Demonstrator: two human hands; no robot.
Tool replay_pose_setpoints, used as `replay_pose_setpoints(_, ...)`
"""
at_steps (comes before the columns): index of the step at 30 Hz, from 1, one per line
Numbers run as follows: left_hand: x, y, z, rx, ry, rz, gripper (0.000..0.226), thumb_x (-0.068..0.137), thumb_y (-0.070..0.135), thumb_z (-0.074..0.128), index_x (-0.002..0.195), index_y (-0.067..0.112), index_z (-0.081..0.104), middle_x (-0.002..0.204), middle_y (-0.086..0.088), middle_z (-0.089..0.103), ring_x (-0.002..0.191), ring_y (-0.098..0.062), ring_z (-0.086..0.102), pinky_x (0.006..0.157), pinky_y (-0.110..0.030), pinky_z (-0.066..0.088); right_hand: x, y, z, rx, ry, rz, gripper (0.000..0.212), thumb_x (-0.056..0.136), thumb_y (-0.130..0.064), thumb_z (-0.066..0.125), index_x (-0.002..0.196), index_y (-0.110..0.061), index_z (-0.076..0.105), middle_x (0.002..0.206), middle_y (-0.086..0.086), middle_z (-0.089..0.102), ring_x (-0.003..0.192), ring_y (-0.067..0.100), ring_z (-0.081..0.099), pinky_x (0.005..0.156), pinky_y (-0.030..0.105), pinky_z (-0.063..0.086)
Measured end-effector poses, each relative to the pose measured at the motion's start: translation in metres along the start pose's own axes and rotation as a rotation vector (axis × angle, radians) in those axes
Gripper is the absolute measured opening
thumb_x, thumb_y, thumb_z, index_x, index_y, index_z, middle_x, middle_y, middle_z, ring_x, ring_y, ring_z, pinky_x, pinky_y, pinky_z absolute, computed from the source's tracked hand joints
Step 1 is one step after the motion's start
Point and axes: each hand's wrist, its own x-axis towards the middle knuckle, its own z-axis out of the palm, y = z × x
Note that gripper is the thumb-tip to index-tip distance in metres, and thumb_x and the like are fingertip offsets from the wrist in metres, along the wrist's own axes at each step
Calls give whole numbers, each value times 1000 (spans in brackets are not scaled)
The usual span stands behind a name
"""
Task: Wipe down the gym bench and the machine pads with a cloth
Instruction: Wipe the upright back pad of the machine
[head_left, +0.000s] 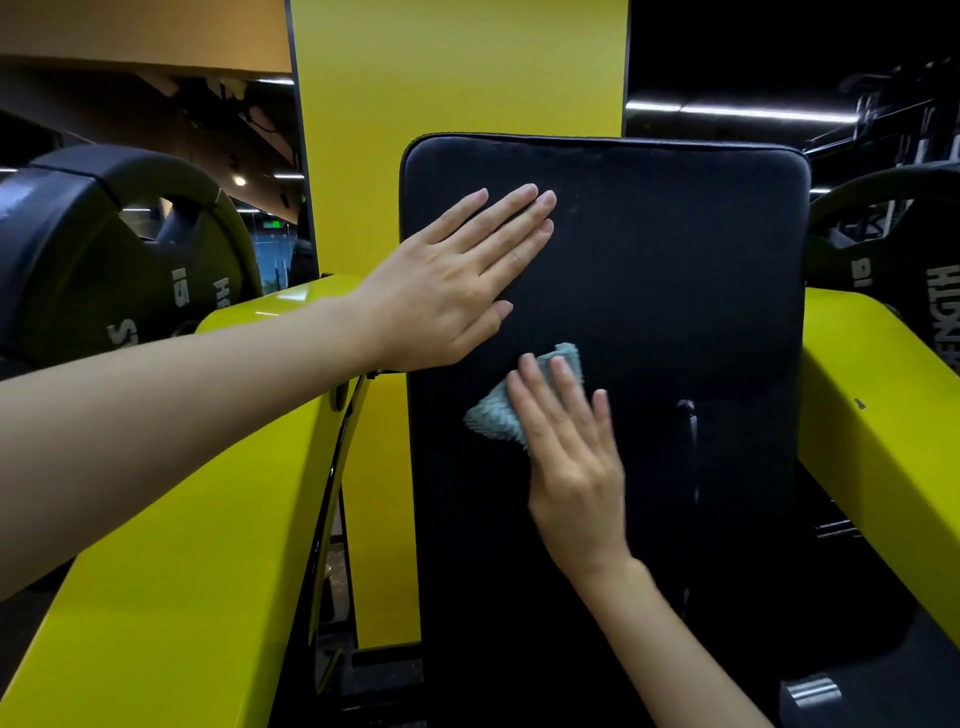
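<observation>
A tall black back pad (675, 270) of a yellow machine stands upright in front of me. My left hand (457, 280) lies flat and open against the pad's upper left part, fingers stretched out. My right hand (566, 441) presses a small light-blue cloth (498, 413) flat against the pad's middle, just below the left hand. The cloth sticks out to the left and above the fingers. A pale streak (693, 431) shows on the pad to the right of my right hand.
Yellow machine arms run along both sides, the left arm (197, 519) and the right arm (883, 395). Black weight plates hang at the left (104, 249) and at the right (893, 244). A yellow column (457, 67) rises behind the pad. A chrome knob (810, 691) sits at the lower right.
</observation>
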Motion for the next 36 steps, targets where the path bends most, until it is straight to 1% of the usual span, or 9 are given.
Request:
replay_pose_setpoints(3,-1,4,1,-5,2,-20,65,102,36,23,157,2,16,165,-16,12,154,-29,7,125,-45,7,-1,39,-14,-68,77,137,56,92,10,41,144,-9,48,152,5,43,147,21,30,122,46,18)
replay_pose_setpoints(6,-1,6,2,5,14,-31,65,103,38,23,158,4,16,166,-14,12,154,-27,8,125,-45,6,1,68,-28,-95,101,261,59,90,13,43,146,-6,44,154,8,41,149,24,25,124,47,13)
replay_pose_setpoints(11,0,8,4,37,38,-19,62,103,35,23,158,7,18,166,-12,14,154,-26,11,124,-48,10,7,48,-16,-7,169,386,51,97,10,47,146,-3,44,155,10,39,150,24,21,124,40,10)
replay_pose_setpoints(14,0,9,5,49,45,-17,61,103,34,24,158,7,19,166,-11,15,154,-25,12,124,-47,10,9,15,-2,43,181,371,50,97,8,45,145,-3,45,154,10,41,150,24,24,124,42,14)
replay_pose_setpoints(18,0,10,5,64,46,-15,60,104,33,23,158,7,18,166,-11,15,154,-24,12,124,-47,11,7,-33,16,100,92,222,49,98,-2,41,146,-9,45,155,6,40,150,21,24,124,43,14)
replay_pose_setpoints(23,-1,12,5,72,45,-22,59,105,32,22,158,5,18,165,-13,15,154,-25,12,124,-48,12,3,-8,9,20,71,124,49,99,0,42,146,-12,43,154,4,41,148,18,28,123,44,19)
replay_pose_setpoints(27,-3,15,5,60,40,-23,60,105,33,22,157,5,19,165,-13,15,153,-26,13,123,-48,12,-4,36,-9,-50,121,200,53,95,6,40,146,-9,44,153,6,42,148,20,29,122,46,19)
replay_pose_setpoints(31,-3,16,4,47,23,-32,61,105,35,21,158,5,18,166,-12,13,154,-26,11,124,-49,10,-7,82,-30,-145,147,259,57,92,11,44,146,-5,45,153,8,42,149,23,27,121,50,19)
replay_pose_setpoints(36,-3,24,6,56,6,-44,63,104,36,21,158,5,15,166,-12,11,154,-26,8,124,-49,10,0,93,-31,-86,223,437,54,95,12,44,147,-3,42,156,10,38,151,24,19,124,47,13)
